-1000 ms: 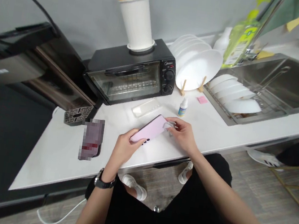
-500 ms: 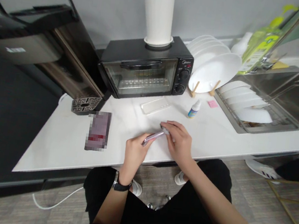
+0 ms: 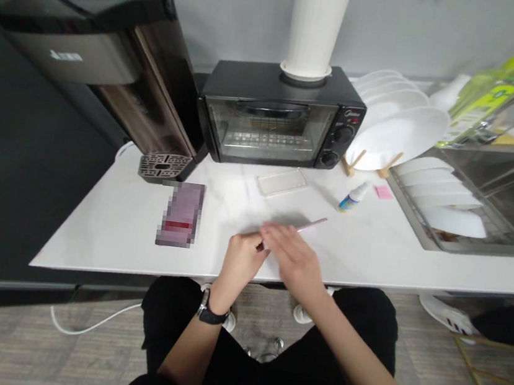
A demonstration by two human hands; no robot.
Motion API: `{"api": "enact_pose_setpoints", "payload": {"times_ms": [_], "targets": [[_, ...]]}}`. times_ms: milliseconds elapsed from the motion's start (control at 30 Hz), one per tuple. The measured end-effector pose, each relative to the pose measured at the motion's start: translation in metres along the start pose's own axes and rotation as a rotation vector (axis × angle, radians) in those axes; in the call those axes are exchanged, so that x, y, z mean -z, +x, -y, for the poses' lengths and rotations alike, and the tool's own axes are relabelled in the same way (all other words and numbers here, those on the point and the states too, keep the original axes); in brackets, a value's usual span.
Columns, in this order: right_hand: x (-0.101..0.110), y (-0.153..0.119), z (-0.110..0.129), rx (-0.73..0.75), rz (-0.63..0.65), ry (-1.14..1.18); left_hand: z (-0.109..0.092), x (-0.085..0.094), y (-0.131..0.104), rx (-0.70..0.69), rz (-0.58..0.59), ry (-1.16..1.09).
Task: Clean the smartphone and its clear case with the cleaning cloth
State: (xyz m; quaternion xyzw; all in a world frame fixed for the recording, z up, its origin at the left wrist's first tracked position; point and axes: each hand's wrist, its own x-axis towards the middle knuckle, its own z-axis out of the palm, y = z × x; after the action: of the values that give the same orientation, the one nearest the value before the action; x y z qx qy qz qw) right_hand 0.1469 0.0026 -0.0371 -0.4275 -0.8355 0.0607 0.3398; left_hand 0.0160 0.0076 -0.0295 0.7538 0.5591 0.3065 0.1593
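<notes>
Above the counter's front part, my left hand (image 3: 245,255) is closed on the near end of a thin pinkish phone (image 3: 313,225). My right hand (image 3: 290,254) lies across the phone, its fingers close together and partly blurred; whatever is under them is hidden. The phone's far end sticks out beyond the right hand. Behind it a clear phone case (image 3: 282,182) lies on the counter. A small spray bottle (image 3: 352,198) stands to the right, beside a pink paper square (image 3: 384,192). A purple, pixelated flat item (image 3: 183,214) lies at the left.
A water dispenser (image 3: 128,58) and a black toaster oven (image 3: 284,121) stand at the back, with a white cup (image 3: 315,28) on the oven. White plates (image 3: 398,135) and the sink (image 3: 511,186) are at the right. Another person's shoe (image 3: 445,317) shows on the floor.
The view has shifted, so the counter items appear moved. My right hand has slid from the phone's far end toward my left hand, leaving the far end exposed.
</notes>
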Motion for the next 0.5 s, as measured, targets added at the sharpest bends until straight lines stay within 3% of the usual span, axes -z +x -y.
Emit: {"api": "enact_pose_setpoints", "payload": {"times_ms": [133,300,433,500], "targets": [[0.005,-0.004,-0.002,-0.209,-0.139,-0.100,-0.002,-0.001,-0.001,-0.029,0.059,-0.081],[0.011,-0.003,-0.001,-0.005,0.031,-0.052,-0.001,-0.002,-0.001,-0.007,0.120,-0.010],[0.025,-0.011,-0.017,-0.228,-0.076,-0.096,-0.009,-0.001,0.000,-0.082,0.176,-0.102],[0.027,-0.018,-0.018,-0.202,-0.037,-0.076,-0.010,-0.002,-0.001,-0.104,0.189,-0.114]]}}
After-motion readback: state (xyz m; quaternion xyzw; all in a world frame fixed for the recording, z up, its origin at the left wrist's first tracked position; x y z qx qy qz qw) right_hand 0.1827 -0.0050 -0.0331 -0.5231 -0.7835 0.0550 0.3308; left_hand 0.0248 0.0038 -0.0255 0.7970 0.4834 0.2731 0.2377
